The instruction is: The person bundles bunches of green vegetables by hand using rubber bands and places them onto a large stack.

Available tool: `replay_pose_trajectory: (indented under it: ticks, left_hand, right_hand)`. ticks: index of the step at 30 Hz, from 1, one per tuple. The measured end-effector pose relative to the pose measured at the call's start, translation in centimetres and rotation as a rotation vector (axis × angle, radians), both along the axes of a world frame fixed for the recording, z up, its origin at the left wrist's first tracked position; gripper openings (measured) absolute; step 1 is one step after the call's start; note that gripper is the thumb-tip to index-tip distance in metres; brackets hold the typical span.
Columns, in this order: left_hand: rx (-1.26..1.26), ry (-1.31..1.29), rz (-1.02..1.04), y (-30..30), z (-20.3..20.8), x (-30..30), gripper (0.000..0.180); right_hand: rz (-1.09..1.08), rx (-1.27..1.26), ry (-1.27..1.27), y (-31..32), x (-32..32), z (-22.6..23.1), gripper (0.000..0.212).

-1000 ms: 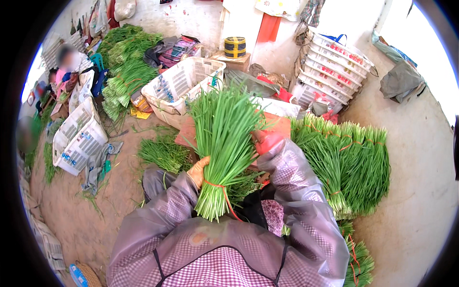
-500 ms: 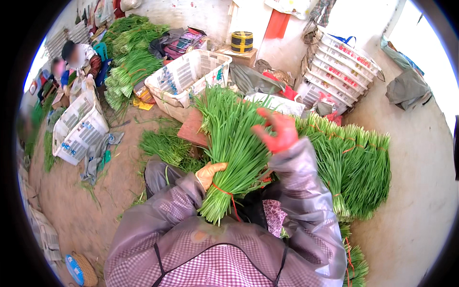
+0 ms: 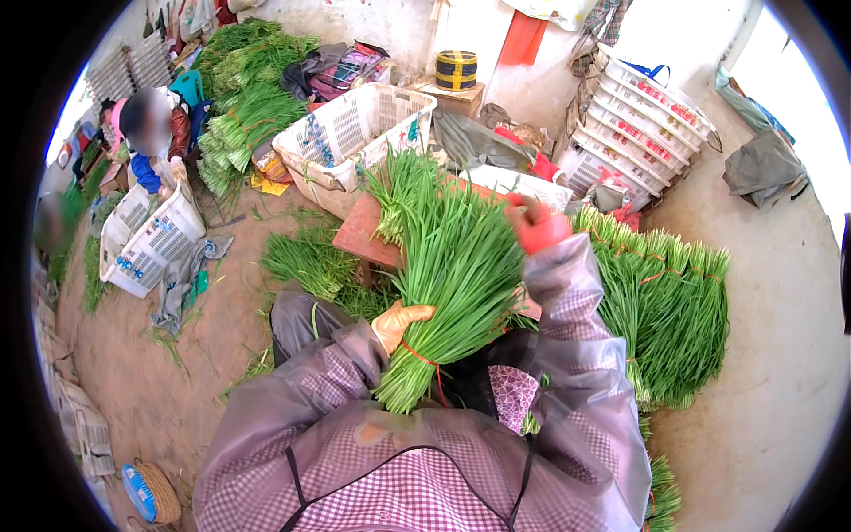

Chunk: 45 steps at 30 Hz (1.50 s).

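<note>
**My left hand [image 3: 403, 326] is gripping a tied green bundle [image 3: 461, 270]; my right hand [image 3: 539, 227] is hanging beside it**

I'm holding the bundle over my lap, tilted, cut stalk ends pointing at me, long leaves fanning away and to the right. My left hand, in a tan glove, is closing around the stalks just above the red band [image 3: 418, 355], thumb lying across the front. My right hand, in a red glove, is staying up at the right edge of the leaves, fingers loosely bent; can't tell if they're pinching or touching any leaf.

A reddish board [image 3: 364, 232] is showing past the leaves. Loose greens [image 3: 306, 263] are lying on the floor to the left. A row of tied bundles [image 3: 674, 310] is standing on my right. Further off, a white crate [image 3: 304, 174] is sitting ahead, stacked crates [image 3: 620, 133] are leaning by the wall, and a co-worker's blue sleeve [image 3: 144, 174] is reaching toward another crate [image 3: 168, 235] at far left.
</note>
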<state>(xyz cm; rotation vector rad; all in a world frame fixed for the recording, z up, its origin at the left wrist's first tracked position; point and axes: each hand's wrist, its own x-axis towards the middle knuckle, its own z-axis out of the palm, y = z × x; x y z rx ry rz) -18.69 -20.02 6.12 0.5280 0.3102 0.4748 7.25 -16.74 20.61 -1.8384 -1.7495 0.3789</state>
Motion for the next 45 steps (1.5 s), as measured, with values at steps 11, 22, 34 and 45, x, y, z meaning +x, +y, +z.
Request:
replay_pose_trajectory:
  ticks: [11, 22, 34, 45]
  left_hand:
    - [-0.089, 0.015, -0.051, 0.1, -1.7, 0.7, 0.04]
    - [-0.227, 0.071, -0.065, 1.0, -2.8, -0.6, 0.043]
    - [-0.154, 0.144, -0.059, 2.9, 0.8, 0.2, 0.041]
    - [-0.176, -0.091, -0.008, 6.7, 8.8, 6.7, 0.043]
  right_hand:
    - [-0.218, 0.146, -0.099, -0.4, 4.8, -1.3, 0.034]
    - [0.11, -0.325, -0.143, -5.7, 0.5, -3.1, 0.033]
    - [-0.37, 0.168, 0.405, -6.9, 8.7, -2.6, 0.036]
    - [0.132, 0.669, -0.717, -9.2, 1.4, -5.6, 0.082]
